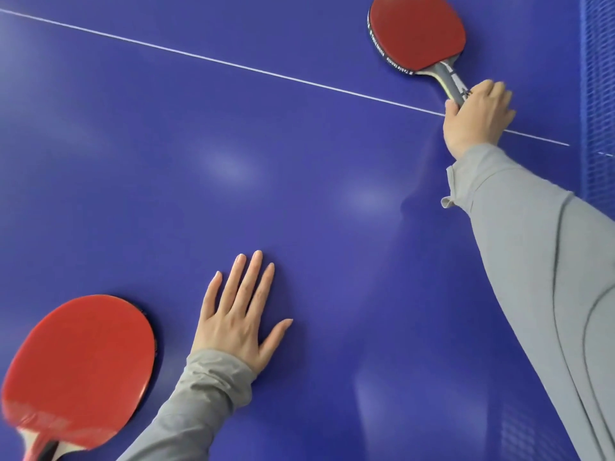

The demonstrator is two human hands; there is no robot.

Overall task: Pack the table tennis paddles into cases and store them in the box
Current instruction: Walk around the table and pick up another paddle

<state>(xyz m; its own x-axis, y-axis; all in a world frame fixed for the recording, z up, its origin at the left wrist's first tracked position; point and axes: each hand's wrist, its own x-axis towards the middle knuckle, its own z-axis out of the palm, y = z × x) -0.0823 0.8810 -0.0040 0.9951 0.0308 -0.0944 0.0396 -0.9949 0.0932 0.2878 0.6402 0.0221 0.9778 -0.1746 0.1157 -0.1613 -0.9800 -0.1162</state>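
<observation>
At the upper right of the frame, my right hand [477, 116] had closed on the handle of the far paddle [417, 33].

I judged that the left hand [238, 316], fingers spread and released flat on the blue table [266, 161], braced my long reach. The near paddle [80, 371] lay red side up at lower left, just beside that hand, untouched. I saw 2 paddles, no cases or box.

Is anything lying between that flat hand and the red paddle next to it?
Nothing visible does. The left hand lies flat and open on the blue table, with only bare tabletop between it and the near paddle. The right hand is already on the far paddle's handle. No case or box is in view.
</observation>
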